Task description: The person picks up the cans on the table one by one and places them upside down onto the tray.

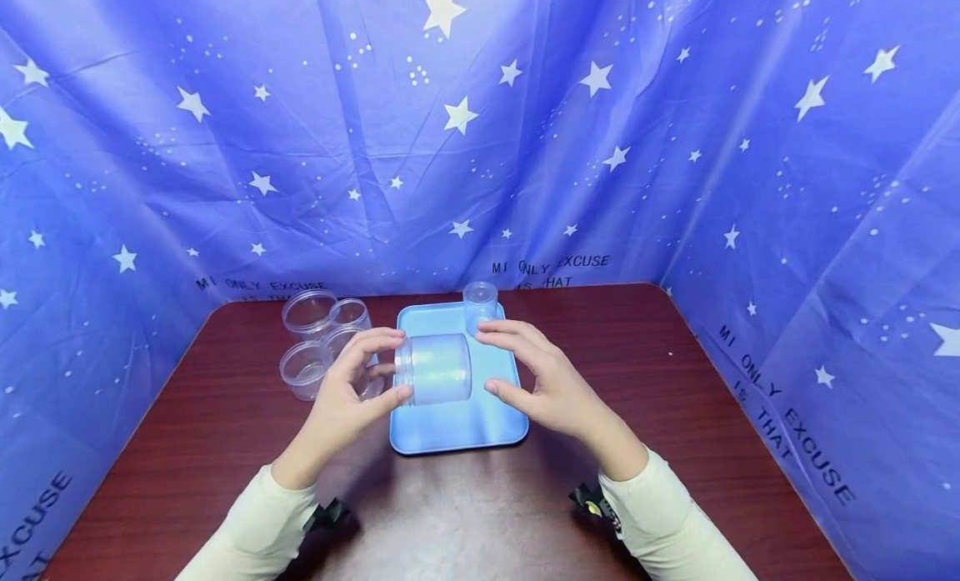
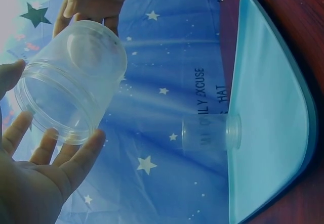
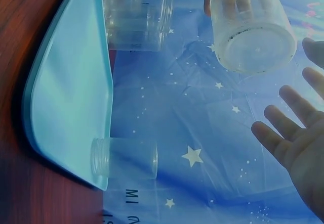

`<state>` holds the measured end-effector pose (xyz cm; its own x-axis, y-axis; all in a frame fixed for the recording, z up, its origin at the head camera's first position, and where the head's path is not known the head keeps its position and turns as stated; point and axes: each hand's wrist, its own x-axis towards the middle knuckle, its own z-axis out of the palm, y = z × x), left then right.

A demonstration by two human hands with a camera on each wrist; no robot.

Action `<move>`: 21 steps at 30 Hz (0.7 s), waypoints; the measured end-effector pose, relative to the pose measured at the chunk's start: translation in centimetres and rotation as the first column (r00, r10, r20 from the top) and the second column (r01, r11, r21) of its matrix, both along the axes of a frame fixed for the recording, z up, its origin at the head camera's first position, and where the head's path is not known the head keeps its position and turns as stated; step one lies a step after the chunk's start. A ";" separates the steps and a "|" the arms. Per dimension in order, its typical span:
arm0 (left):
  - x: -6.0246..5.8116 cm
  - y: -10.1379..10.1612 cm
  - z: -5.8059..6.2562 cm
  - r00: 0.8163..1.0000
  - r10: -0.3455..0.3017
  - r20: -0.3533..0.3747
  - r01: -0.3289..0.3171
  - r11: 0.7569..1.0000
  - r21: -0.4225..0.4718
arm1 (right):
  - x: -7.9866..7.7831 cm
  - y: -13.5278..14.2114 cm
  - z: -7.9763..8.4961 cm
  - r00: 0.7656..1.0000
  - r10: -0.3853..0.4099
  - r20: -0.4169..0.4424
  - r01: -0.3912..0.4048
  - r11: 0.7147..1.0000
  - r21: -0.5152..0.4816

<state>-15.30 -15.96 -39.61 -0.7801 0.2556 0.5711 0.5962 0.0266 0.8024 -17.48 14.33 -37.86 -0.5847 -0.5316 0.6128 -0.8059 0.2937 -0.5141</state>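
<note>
Nearby, containers (image 1: pixel 302 374) stand partly behind the left hand (image 1: pixel 345 399) holding a jar (image 1: pixel 440 368).

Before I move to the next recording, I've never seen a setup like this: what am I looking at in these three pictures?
There is no robot here, only a person's two bare hands. The wide picture comes from a camera worn on the head, looking down; the other two come from cameras on the left and right wrists, so the scene appears turned sideways.

On the dark red table lies a blue tray. A small clear jar stands upside down near its far right corner, and clear round containers stand left of it.

The left hand holds a large clear jar sideways by its threaded mouth, above the tray. The right hand is open near its base, holding nothing.
</note>
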 end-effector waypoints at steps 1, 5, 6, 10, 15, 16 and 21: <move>0.0 0.0 -0.1 1.000 -0.004 0.002 0.004 1.000 0.003 | 0.0 -0.1 0.0 1.000 0.004 0.003 -0.004 1.000 0.001; 0.1 0.1 -0.2 1.000 -0.018 0.010 0.018 1.000 0.016 | 0.0 -0.3 -0.1 1.000 0.023 0.009 -0.023 1.000 0.007; 0.1 0.1 -0.2 1.000 -0.020 0.010 0.020 1.000 0.020 | 0.0 -0.3 -0.2 0.999 0.030 0.010 -0.030 0.999 0.010; 0.0 0.3 -0.4 0.999 -0.032 0.012 0.031 0.999 0.021 | -0.1 -0.3 -0.3 0.998 0.058 0.021 -0.058 0.998 0.013; 0.0 0.3 -0.9 0.999 -0.042 0.001 0.042 0.999 0.015 | 0.0 -0.4 -0.3 0.996 0.091 0.021 -0.091 0.996 0.010; 0.0 0.3 -1.0 0.999 -0.045 -0.005 0.045 0.999 0.021 | 0.0 -0.4 -0.2 0.995 0.097 0.019 -0.097 0.995 0.009; 0.1 0.4 -1.0 0.998 -0.062 -0.024 0.063 0.997 0.046 | 0.0 -0.3 0.0 0.993 0.113 0.036 -0.112 0.994 -0.011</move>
<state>-15.25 -15.51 -40.62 -0.7503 0.2762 0.6007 0.6134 -0.0482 0.7883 -17.47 14.07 -37.89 -0.5435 -0.5898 0.5973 -0.8142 0.1975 -0.5459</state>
